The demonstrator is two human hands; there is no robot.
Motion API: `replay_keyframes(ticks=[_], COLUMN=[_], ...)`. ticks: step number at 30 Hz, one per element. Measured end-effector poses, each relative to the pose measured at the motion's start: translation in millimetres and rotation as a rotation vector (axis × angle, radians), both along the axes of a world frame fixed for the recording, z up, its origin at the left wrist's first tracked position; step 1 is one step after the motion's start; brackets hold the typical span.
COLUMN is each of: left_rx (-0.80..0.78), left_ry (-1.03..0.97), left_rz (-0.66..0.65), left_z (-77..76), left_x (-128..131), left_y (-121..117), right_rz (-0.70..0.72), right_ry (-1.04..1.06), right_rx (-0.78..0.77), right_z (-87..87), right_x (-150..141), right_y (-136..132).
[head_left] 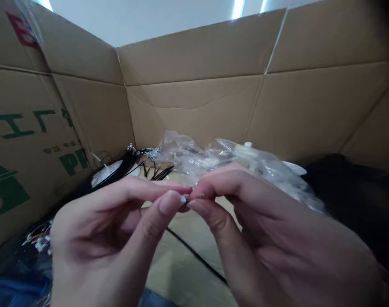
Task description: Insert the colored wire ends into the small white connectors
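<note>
Looking down from my head camera, my left hand [98, 230] and right hand [271, 230] are both curled nearly closed, meeting in the middle. Between them, my thumbs and forefingers pinch a tiny white part [183, 198], too small to identify. Below my hands lies a thin black wire [197, 256]; I cannot tell whether it joins that part. Just beyond them, to the far left, sits a bundle of black wires [124, 164], and a crumpled clear plastic bag [232, 162] lies far right of it. A cardboard box wall [194, 106] rises behind. On the left, green print [73, 162] shows what may be "PI", and red print [23, 30] is cut off; neither gives a readable brand.
</note>
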State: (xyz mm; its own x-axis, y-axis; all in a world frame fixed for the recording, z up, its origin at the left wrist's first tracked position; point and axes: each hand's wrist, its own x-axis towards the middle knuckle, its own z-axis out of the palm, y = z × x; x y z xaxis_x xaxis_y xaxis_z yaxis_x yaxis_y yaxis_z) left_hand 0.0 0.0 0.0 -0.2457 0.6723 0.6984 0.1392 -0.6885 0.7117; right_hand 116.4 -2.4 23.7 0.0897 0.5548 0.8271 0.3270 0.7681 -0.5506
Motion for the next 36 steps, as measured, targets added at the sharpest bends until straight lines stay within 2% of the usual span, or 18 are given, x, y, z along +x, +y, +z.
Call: replay_keyframes(ticks=[3, 8, 14, 19, 21, 23, 29, 34, 36], left_rx=[0.056, 0.032, -0.053, -0.11, -0.122, -0.118, -0.088, -0.062, -0.047], left_ry=[-0.091, -0.16, -0.223, -0.274, -0.279, -0.28, -0.287, -0.288, -0.291], left_rz=[0.037, 0.06, -0.065, -0.166, -0.176, -0.157, 0.019, 0.026, 0.042], left_z=[0.1, -0.9, -2.5, -4.7, -4.4, -3.7, -2.8, -3.3, -2.5], left_x=[6.8, 10.5, 5.4, -0.7, -1.0, 0.5, 10.5, 15.2, 16.7], left_y=[-0.1, -2.9, 5.3, 13.0, 12.5, 10.6, 6.3, 3.9, 2.0], right_rz=[-0.003, -0.005, -0.035, 0.118, 0.134, 0.094, -0.109, -0.244, -0.252], right_ry=[0.022, 0.029, 0.045, -0.057, -0.078, -0.08, -0.132, -0.095, -0.088], right_rx=[-0.015, -0.016, -0.001, -0.041, -0.064, -0.04, 0.249, 0.316, 0.255], right_z=[0.5, -0.1, -4.5, -9.3, -11.3, -13.4, -21.2, -17.7, -12.2], right_x=[-0.1, -4.6, -8.0, 7.8, 11.8, 11.8, -0.9, -7.3, -8.2], right_y=[-1.8, -2.9, 1.3, 12.3, 15.5, 17.2, 18.8, 8.9, 1.8])
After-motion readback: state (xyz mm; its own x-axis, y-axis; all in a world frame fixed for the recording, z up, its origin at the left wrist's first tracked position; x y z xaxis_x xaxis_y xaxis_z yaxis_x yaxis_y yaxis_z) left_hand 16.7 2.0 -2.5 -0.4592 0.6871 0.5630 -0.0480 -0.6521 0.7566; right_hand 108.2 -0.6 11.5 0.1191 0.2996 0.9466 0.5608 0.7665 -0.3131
